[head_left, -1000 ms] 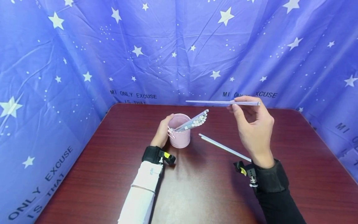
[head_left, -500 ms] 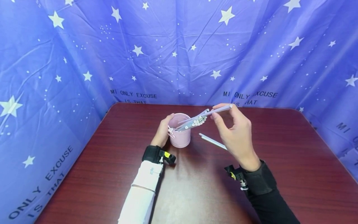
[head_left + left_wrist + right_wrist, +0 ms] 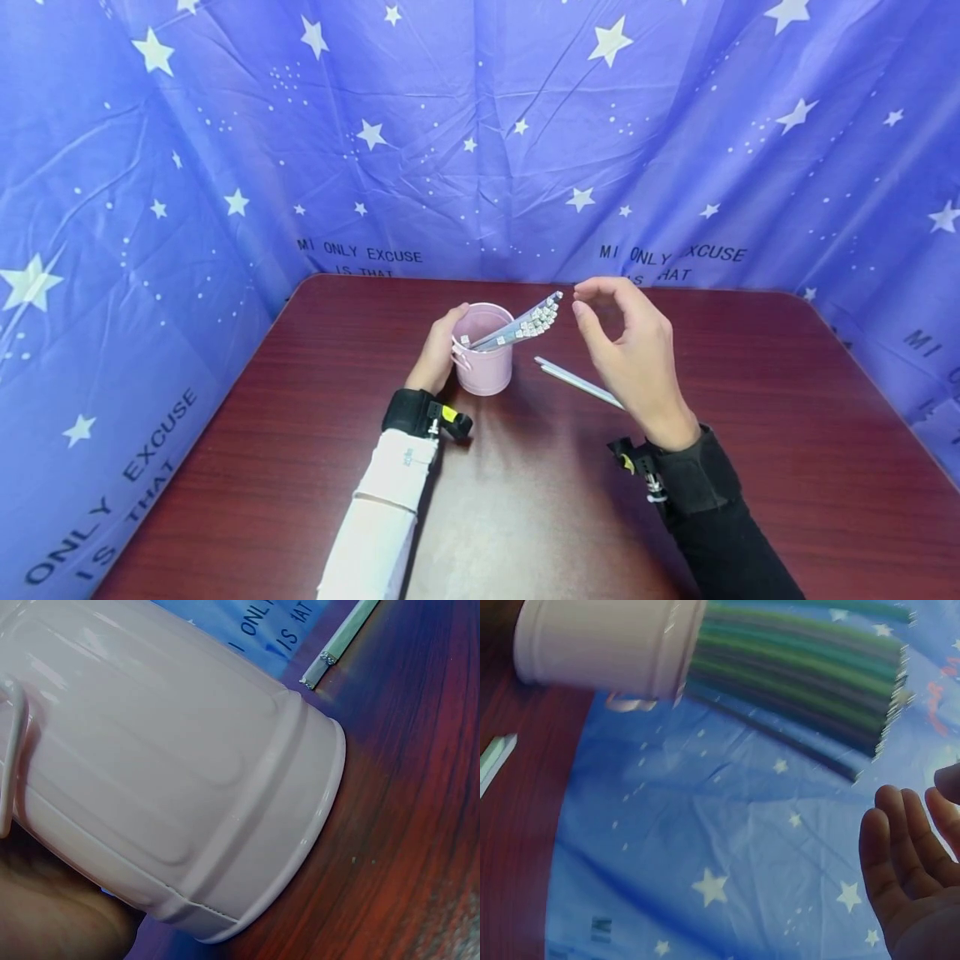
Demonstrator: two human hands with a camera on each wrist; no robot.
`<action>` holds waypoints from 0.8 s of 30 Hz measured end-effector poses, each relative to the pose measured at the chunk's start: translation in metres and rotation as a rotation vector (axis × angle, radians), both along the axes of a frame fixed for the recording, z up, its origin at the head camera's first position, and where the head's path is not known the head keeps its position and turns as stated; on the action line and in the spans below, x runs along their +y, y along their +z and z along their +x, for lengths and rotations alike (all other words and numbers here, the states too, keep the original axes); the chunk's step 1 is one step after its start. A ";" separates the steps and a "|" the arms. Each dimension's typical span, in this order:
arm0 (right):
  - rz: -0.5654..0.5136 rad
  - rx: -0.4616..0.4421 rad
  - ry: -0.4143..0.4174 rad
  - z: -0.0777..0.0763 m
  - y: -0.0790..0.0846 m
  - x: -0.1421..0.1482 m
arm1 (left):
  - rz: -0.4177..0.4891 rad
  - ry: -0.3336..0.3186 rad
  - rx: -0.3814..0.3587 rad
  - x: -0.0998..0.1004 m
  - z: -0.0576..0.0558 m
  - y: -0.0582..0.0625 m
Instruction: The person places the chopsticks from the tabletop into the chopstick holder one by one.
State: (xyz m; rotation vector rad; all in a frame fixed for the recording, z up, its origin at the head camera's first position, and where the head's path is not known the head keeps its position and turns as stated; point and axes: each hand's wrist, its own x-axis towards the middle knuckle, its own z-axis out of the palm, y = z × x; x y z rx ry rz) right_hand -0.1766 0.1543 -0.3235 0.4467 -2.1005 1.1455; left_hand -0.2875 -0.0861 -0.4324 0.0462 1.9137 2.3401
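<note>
A small pink bucket [image 3: 483, 372] stands on the table, with my left hand [image 3: 435, 350] gripping its left side, thumb at the rim. In the left wrist view the bucket wall [image 3: 150, 735] fills much of the picture and hides most of the fingers. A bundle of thin sticks [image 3: 525, 327] with pale squarish ends leans out of the bucket to the right. The right wrist view shows green and dark sticks [image 3: 795, 675]. Just right of the stick ends, my right hand [image 3: 633, 358] hovers with thumb and forefinger apart, holding nothing.
Loose pale sticks [image 3: 577, 383] lie on the reddish-brown table [image 3: 300, 467] to the right of the bucket, partly hidden behind the right hand. A blue curtain [image 3: 420, 100] with white stars surrounds the table's back and sides.
My right hand has moved left and down to the bundle and let go of the stick it pinched. That stick is now among those in the bucket. The left hand has stayed put.
</note>
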 end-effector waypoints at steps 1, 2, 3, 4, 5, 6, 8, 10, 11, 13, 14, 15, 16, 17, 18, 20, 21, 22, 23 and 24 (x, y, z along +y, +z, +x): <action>0.021 -0.018 -0.015 -0.003 -0.002 0.002 | 0.001 0.000 0.002 0.000 0.000 0.000; 0.045 -0.041 -0.029 -0.005 -0.004 0.004 | 0.001 0.002 0.003 0.000 0.001 0.001; 0.075 -0.069 -0.042 -0.008 -0.006 0.006 | 0.003 0.002 0.004 0.000 0.001 0.001; 0.108 -0.103 -0.053 -0.011 -0.009 0.008 | 0.003 0.002 0.002 0.000 0.001 0.001; 0.146 -0.146 -0.059 -0.014 -0.011 0.011 | 0.004 0.003 0.001 0.000 0.001 0.001; 0.184 -0.199 -0.059 -0.016 -0.013 0.013 | 0.008 0.002 -0.003 0.000 0.001 0.001; 0.278 -0.321 -0.053 -0.019 -0.017 0.018 | 0.013 0.000 -0.008 0.000 0.001 0.001; 0.389 -0.458 -0.043 -0.021 -0.020 0.024 | 0.013 -0.004 -0.012 0.000 0.001 0.001; 0.443 -0.526 -0.038 -0.022 -0.022 0.026 | 0.012 -0.006 -0.013 0.000 0.001 0.001; 0.541 -0.645 -0.028 -0.024 -0.028 0.030 | 0.009 -0.003 -0.014 -0.001 0.001 0.001; 0.582 -0.690 -0.024 -0.026 -0.032 0.032 | 0.007 -0.001 -0.013 -0.001 0.000 0.001; 0.615 -0.729 -0.022 -0.027 -0.036 0.033 | 0.006 0.001 -0.013 -0.001 0.000 0.001; 0.641 -0.760 -0.020 -0.029 -0.040 0.034 | 0.007 0.003 -0.014 -0.001 0.000 0.001; 0.660 -0.784 -0.015 -0.031 -0.045 0.035 | 0.009 0.003 -0.014 -0.001 0.000 0.001; 0.674 -0.805 -0.009 -0.033 -0.049 0.036 | 0.012 0.003 -0.015 -0.001 0.000 0.000; 0.704 -0.830 0.003 -0.034 -0.055 0.036 | 0.017 0.001 -0.016 -0.001 0.000 0.000; 0.718 -0.844 0.009 -0.035 -0.058 0.036 | 0.019 0.002 -0.017 -0.001 0.000 0.000; 0.735 -0.855 0.017 -0.035 -0.060 0.035 | 0.020 0.003 -0.017 -0.001 0.000 -0.001; 0.754 -0.862 0.023 -0.035 -0.061 0.035 | 0.019 0.004 -0.016 -0.001 0.000 -0.001; 0.771 -0.864 0.027 -0.035 -0.062 0.034 | 0.020 0.005 -0.016 -0.001 0.000 -0.001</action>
